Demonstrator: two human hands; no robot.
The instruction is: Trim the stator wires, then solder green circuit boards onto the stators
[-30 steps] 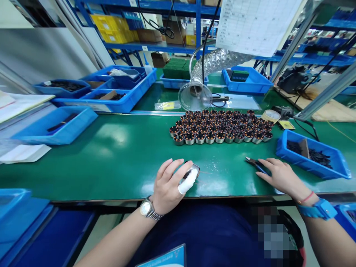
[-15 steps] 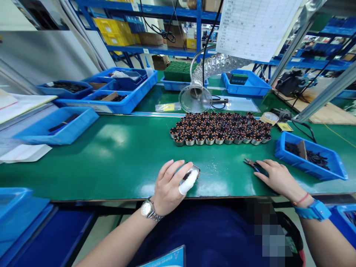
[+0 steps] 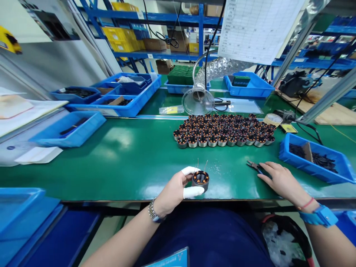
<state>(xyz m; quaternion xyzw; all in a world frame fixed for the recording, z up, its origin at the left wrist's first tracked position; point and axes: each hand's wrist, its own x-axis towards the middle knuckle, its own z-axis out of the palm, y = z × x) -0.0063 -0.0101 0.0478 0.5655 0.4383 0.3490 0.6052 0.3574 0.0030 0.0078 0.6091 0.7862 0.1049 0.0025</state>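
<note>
Over our green table [image 3: 133, 167], our left fingers [image 3: 193, 191] grip the wound ring [image 3: 200, 178] at five o'clock, whose upright wires [image 3: 205, 165] could bend if bumped; our right fingers [image 3: 266, 180] overlie pliers [image 3: 252, 164] at four o'clock, grip unclear.

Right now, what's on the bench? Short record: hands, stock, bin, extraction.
Left hand: holds copper-wound stator, open end up; white finger covers on thumb and a finger
Wires: two thin ones rising at the held stator
Right hand: over the handles of pliers; firmness of grip unclear
Stock: stator rows, standing close together beyond the hands
Bin: blue bin, near right hand, holding black parts
Extraction: clear funnel on foil duct, behind stock
</note>
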